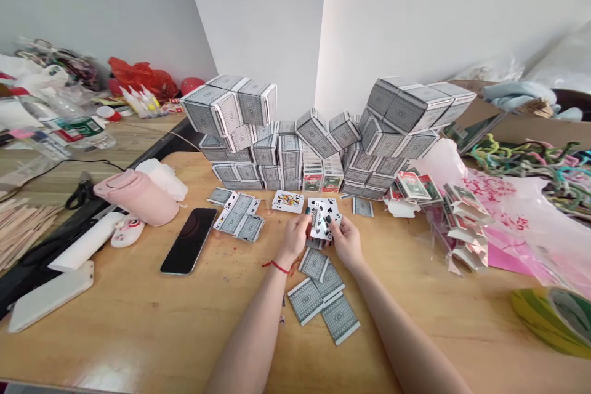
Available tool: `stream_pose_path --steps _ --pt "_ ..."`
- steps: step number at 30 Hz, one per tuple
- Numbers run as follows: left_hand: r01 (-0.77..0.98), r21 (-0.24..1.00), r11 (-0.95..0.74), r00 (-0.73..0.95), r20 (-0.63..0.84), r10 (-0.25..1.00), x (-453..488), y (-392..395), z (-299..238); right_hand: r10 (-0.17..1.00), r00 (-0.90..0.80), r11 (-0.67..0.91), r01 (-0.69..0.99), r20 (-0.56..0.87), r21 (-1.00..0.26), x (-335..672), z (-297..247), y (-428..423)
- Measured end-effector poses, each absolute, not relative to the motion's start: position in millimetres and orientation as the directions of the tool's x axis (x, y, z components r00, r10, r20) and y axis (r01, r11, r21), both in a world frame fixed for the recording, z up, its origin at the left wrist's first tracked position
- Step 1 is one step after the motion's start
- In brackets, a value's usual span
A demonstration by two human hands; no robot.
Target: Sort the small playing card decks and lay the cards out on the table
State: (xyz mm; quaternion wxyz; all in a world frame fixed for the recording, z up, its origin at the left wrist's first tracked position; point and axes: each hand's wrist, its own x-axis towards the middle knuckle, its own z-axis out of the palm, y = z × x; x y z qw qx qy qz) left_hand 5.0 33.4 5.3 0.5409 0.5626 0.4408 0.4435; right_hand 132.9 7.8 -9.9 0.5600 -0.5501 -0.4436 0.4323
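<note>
While the card wall (290, 154) stands along the back of the tabletop (138, 326), I see the left hand (298, 235) and the right hand (346, 240) close together in front of its middle, both pinching the spade cards (318, 226), thumbs over the faces. A face card (289, 201) lies just before the wall, near its middle. Farther out from that middle, loose cards (305, 300) overlap, backs up. Another card pile (237, 221) sits before the wall's left part, with the phone (189, 241) farther out and a pink tumbler (136, 197) off to the left. Red boxes (412, 186) rest by the wall's right end; tape (535, 317) lies well out on that side.
</note>
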Motion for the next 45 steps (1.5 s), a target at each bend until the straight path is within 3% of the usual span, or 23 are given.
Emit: stream_pose_path --steps 4,11,19,23,33,38,45 --pt "0.107 0.992 -0.065 0.321 0.027 0.947 3.1 32.8 7.9 0.966 0.256 0.036 -0.007 0.033 -0.999 134.9 -5.0 7.6" --pt "0.240 0.953 -0.184 0.314 0.103 0.944 5.9 33.1 7.0 0.969 0.245 0.025 -0.041 0.014 -0.999 135.8 -6.7 9.6" --pt "0.039 0.999 -0.038 0.363 0.022 0.932 3.4 36.5 -0.3 0.981 0.192 0.021 -0.049 0.011 -0.999 137.4 -8.1 10.0" --pt "-0.031 0.999 0.006 0.282 0.003 0.959 6.4 37.2 -3.3 0.991 0.137 0.014 -0.064 0.005 -0.998 138.2 -10.6 9.9" --pt "0.417 0.883 -0.213 0.187 0.146 0.971 6.4 36.0 -4.4 0.993 0.103 -0.054 -0.033 -0.057 -0.998 134.7 -8.7 5.1" --pt "0.483 0.841 -0.245 0.159 0.191 0.969 3.3 38.2 -4.3 0.992 0.103 -0.062 -0.153 -0.078 -0.986 139.1 -14.1 9.6" --pt "0.470 0.835 -0.286 0.128 0.256 0.958 1.5 40.4 -6.4 0.998 -0.034 -0.063 -0.259 -0.056 -0.964 146.0 -9.4 12.6"
